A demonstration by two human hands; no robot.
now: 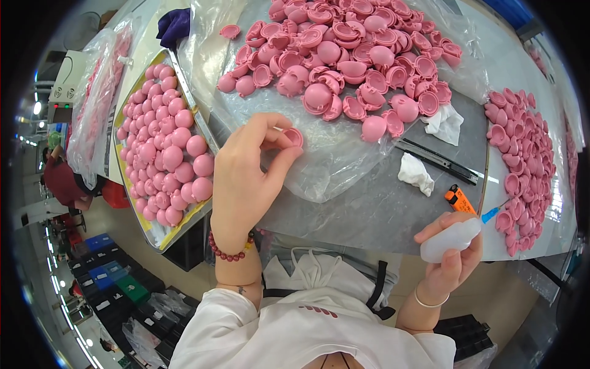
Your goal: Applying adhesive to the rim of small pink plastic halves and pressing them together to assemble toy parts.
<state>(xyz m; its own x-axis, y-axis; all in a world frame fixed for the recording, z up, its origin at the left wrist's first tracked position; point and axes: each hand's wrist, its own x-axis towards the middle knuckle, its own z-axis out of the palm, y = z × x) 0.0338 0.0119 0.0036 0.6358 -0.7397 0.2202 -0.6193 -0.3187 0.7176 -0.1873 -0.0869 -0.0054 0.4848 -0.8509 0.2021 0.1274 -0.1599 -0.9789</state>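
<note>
My left hand (pixel 249 175) pinches a small pink half-shell (pixel 294 136) between thumb and fingers, just above a clear plastic sheet (pixel 326 166). A big heap of pink half-shells (pixel 350 58) lies on that sheet beyond the hand. My right hand (pixel 452 255) grips a small translucent squeeze bottle (pixel 448 240) with a blue nozzle tip (pixel 490 214), near the table's front edge. A red bead bracelet is on the left wrist, a thin silver bangle on the right.
A metal tray (pixel 161 240) of closed pink balls (pixel 166 147) stands at the left. More pink half-shells (pixel 519 163) lie at the right. Between them are a utility knife (pixel 439 161), an orange lighter (pixel 460 200) and crumpled white tissues (pixel 415 174).
</note>
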